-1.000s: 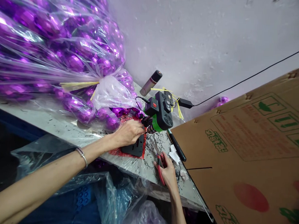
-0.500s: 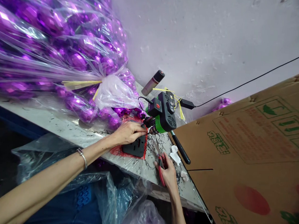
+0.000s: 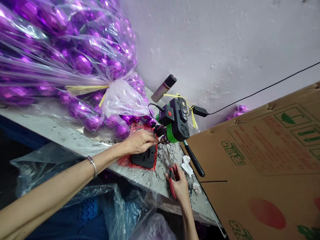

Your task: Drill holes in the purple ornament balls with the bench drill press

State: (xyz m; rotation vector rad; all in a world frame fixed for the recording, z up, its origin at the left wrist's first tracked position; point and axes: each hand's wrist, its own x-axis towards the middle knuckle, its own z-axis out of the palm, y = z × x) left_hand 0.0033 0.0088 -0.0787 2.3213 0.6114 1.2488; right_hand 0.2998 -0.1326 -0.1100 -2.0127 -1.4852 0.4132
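Note:
My left hand (image 3: 141, 141) has its thumb and fingers pinched together at the front of a black and green electric winding machine (image 3: 177, 120). What lies between those fingertips is too small to make out. Below that hand is a dark flat plate (image 3: 143, 159) with slots, resting on a red sheet (image 3: 124, 161). My right hand (image 3: 180, 185) grips red-handled scissors (image 3: 171, 187) over the table. Their blades point up towards the machine's front, near my left fingertips.
A clear bag of shiny purple balls (image 3: 83, 64) fills the upper left. Behind the machine lies a spray can (image 3: 163, 88). A black-handled rod (image 3: 194, 159) and white scraps (image 3: 186, 165) lie right. A large cardboard box (image 3: 266, 165) borders the table (image 3: 70, 131). Dark thread bits litter it.
My left hand has shifted slightly to the right, closer to the machine. The right hand and scissors stay almost where they were.

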